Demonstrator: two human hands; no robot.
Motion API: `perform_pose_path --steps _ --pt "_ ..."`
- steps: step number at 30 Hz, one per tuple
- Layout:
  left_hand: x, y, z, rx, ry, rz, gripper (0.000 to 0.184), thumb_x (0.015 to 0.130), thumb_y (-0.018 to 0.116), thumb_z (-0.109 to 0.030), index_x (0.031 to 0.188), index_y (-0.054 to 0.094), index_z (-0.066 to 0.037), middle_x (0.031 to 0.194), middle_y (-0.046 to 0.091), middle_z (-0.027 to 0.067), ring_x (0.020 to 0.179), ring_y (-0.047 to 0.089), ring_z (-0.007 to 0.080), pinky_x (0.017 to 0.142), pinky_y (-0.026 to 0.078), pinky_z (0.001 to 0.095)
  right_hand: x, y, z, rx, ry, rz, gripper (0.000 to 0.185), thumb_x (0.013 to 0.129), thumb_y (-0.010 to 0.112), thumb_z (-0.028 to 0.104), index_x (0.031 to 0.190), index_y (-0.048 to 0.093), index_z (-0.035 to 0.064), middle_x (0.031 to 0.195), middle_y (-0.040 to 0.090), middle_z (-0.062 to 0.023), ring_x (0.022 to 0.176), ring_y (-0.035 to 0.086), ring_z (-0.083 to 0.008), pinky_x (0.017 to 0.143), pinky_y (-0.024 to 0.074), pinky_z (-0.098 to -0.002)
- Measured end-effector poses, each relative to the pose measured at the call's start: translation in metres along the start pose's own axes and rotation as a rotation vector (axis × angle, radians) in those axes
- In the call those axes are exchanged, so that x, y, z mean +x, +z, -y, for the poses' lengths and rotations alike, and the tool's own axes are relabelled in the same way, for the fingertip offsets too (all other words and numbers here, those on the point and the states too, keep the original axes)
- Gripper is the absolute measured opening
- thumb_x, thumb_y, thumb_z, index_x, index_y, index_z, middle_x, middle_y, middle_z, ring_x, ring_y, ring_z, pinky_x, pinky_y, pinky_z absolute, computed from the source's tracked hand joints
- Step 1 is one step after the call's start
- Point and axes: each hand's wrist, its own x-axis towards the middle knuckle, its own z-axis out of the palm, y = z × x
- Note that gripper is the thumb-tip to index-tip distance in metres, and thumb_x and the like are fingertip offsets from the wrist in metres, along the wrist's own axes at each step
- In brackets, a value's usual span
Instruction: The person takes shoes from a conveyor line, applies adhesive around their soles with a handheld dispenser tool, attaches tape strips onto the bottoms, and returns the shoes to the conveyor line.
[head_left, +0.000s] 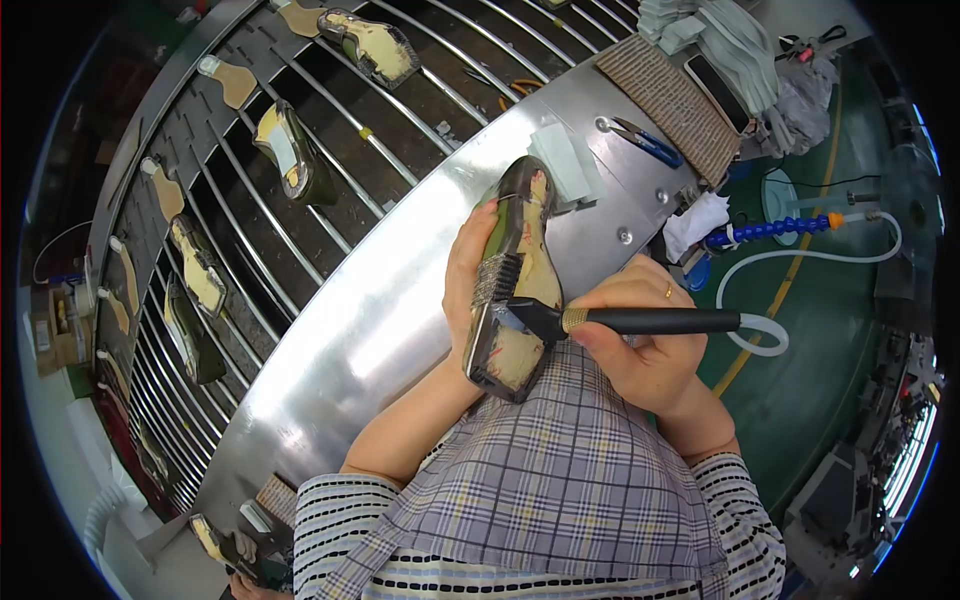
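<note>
My left hand (pixel 464 275) is wrapped round the left side of a dark green shoe upper (pixel 535 265), its sole side facing up with a cream insole showing. My right hand (pixel 645 335) grips a black-handled brush tool (pixel 655 320) with a brass-coloured collar. The tool's dark, angled head rests on the shoe's inner edge near the middle, and a white hose runs from the handle's end. Below the shoe is a checked apron (pixel 570 460). Pale cloth pieces (pixel 562 165) lie on the metal table just beyond the toe.
Scissors (pixel 645 142), a woven mat (pixel 672 108) and a phone (pixel 717 92) are at the table's right. Several shoes, including one (pixel 290 150), hang over the metal rods at left. A blue segmented hose (pixel 770 232) is at right. Another person's hand (pixel 250 588) shows bottom left.
</note>
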Motion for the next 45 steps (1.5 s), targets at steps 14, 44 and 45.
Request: perform_pose_path --steps 14,44,45 --pt "0.006 0.0 -0.015 -0.248 -0.286 0.03 0.065 0.083 0.057 0.005 0.14 0.029 -0.01 0.132 0.043 0.0159 0.114 0.052 0.0229 0.089 0.052 0.0319 0.0 -0.005 0.007 -0.131 -0.098 0.026 0.03 0.071 0.079 0.015 0.093 0.062 0.0051 0.079 0.062 -0.0048 0.062 0.057 -0.0201 0.053 0.0462 -0.0278" --pt "0.025 -0.02 -0.019 -0.849 -0.587 0.214 0.064 0.079 0.066 -0.002 0.135 0.036 -0.007 0.118 0.053 0.0067 0.102 0.054 0.0139 0.088 0.046 0.0249 0.041 -0.01 0.011 0.265 0.111 0.195 0.017 0.065 0.07 0.006 0.081 0.065 0.002 0.07 0.063 -0.0045 0.063 0.053 -0.0156 0.063 0.0412 -0.0274" --pt "0.026 -0.021 -0.019 -0.75 -0.524 0.254 0.063 0.079 0.067 -0.002 0.134 0.037 -0.007 0.118 0.053 0.0067 0.102 0.054 0.0141 0.088 0.046 0.0251 0.046 -0.011 0.01 0.264 0.111 0.193 0.017 0.065 0.07 0.006 0.081 0.065 0.002 0.07 0.063 -0.0045 0.063 0.053 -0.0156 0.063 0.0412 -0.0274"
